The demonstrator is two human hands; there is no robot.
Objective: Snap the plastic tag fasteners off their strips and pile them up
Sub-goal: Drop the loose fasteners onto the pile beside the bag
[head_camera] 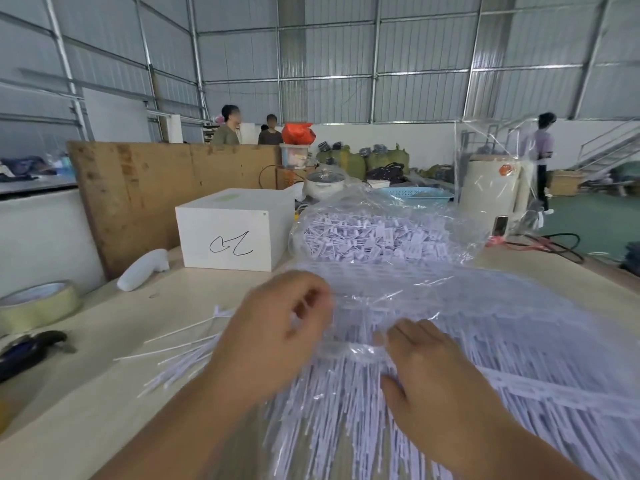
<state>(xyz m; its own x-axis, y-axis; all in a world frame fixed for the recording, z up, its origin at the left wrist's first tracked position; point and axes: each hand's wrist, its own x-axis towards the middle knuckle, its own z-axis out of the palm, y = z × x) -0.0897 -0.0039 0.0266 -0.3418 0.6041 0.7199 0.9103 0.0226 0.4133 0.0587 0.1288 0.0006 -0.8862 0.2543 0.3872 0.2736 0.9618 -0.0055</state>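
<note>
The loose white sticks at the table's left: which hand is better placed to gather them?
Probably the left hand: it lies right beside the loose sticks, while the right hand rests farther off on the plastic-covered strips.

Corrugated metal walls, green floor, wooden board.

This is a factory or warehouse hall used for hand packing work. Corrugated metal walls on a steel frame rise well beyond the fingers, with a metal staircase far off to their right. Stuffed green sacks lie heaped along the white back wall, where other workers stand. Near the fingers, the desk carries bulk tag fastener strips, a clear bag of loose fasteners, a white carton and packing tape.
</note>
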